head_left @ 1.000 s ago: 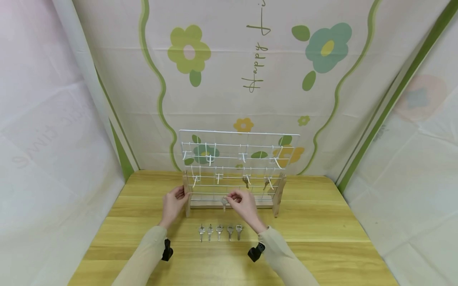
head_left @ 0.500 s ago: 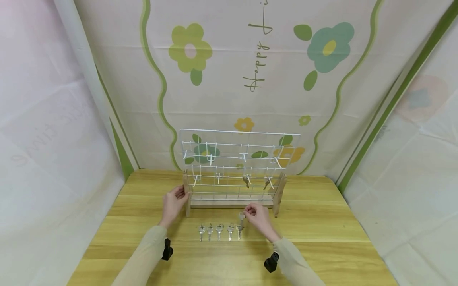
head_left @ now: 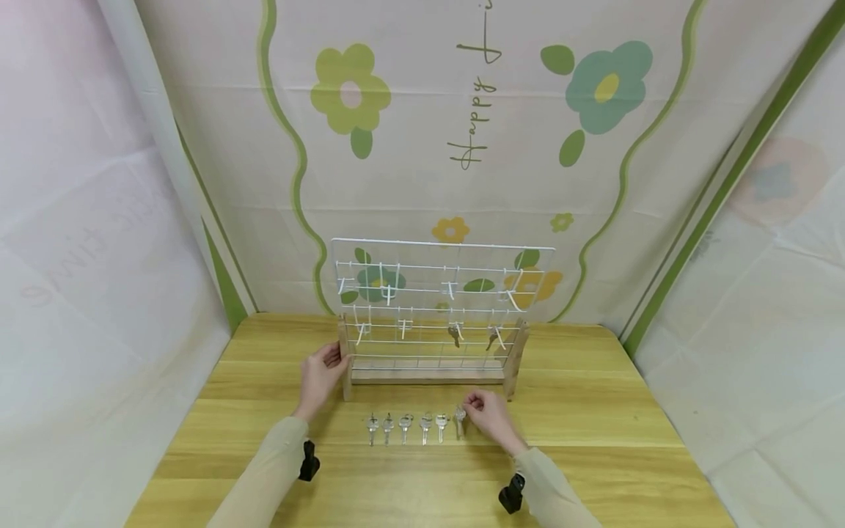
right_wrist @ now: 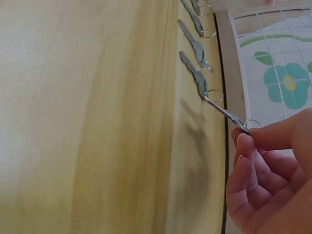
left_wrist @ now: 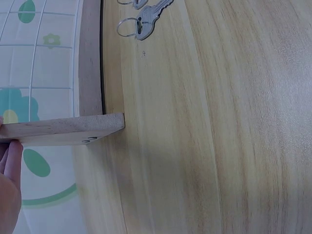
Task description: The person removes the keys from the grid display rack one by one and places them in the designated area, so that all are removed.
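Note:
My right hand (head_left: 491, 419) pinches a silver key (right_wrist: 223, 112) by its ringed end between thumb and fingertips. This key hangs at the right end of a row of silver keys (head_left: 405, 428), each with a small ring. In the right wrist view its tip overlaps the nearest key (right_wrist: 196, 78) of the row, with a shadow on the wood below. My left hand (head_left: 320, 378) grips the left wooden side post (left_wrist: 63, 127) of a white wire rack (head_left: 422, 309); part of that hand is cut off in the left wrist view. Two darker keys hang from lower hooks, one of them a key (head_left: 492, 339) at the right.
Several white hooks, such as the hook (head_left: 389, 293), stick out from the rack toward me in two rows. The rack's wooden base bar (head_left: 428, 372) stands on the wood-grain table (head_left: 594, 411). A flower-printed cloth (head_left: 409, 183) forms the backdrop.
My right hand has carried its key from in front of the rack's base bar down and to the right, to the right end of the row. My left hand has stayed on the post.

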`<state>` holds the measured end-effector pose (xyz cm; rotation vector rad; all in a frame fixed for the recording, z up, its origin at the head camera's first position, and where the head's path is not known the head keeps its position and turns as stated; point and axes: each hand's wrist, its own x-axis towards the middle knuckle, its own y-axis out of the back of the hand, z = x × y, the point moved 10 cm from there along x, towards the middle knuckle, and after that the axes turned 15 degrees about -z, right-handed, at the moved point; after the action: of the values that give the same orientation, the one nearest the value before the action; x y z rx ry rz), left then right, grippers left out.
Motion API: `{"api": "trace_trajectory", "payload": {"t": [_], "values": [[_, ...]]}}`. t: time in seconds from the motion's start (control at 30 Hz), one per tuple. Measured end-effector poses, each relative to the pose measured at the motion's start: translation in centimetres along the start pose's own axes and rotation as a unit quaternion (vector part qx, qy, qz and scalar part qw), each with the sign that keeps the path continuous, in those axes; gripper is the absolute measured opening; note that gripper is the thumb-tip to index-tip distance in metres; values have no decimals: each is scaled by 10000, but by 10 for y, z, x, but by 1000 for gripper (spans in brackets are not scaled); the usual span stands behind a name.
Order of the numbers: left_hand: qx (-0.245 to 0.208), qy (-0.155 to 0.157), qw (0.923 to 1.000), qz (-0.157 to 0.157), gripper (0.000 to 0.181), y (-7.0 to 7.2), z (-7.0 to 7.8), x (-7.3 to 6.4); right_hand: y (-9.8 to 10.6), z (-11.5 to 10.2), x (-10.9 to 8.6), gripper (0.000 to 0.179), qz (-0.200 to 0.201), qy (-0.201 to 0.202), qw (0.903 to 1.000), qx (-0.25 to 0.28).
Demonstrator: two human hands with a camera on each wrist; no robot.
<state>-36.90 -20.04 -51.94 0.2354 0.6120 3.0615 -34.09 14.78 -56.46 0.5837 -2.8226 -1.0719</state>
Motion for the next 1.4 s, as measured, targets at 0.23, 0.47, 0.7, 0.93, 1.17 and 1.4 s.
{"api": "trace_trajectory", "payload": {"t": [0.23, 0.47, 0.7, 0.93, 1.17, 1.4], "values": [[-98, 55, 9999, -91, 35, -1, -1, 0, -6, 8, -3, 6, -23, 31, 9996, -293], [-2, 79, 10000, -58, 35, -2, -2, 0, -10, 15, -1, 6, -19, -106, 9995, -297], [-18, 60, 10000, -47, 35, -1, -2, 1, -9, 15, -1, 7, 54, -40, 9992, -394], [-16, 33, 10000, -73, 34, -1, 0, 1, -10, 14, -2, 7, -74, -67, 9993, -357], [-20, 62, 10000, -53, 34, 0, -1, 1, -10, 12, -2, 8, -91, 14, 9990, -449], [-19, 96, 9999, -45, 35, 0, -2, 1, -11, 14, -3, 8, -91, 33, 9987, -505]]}}
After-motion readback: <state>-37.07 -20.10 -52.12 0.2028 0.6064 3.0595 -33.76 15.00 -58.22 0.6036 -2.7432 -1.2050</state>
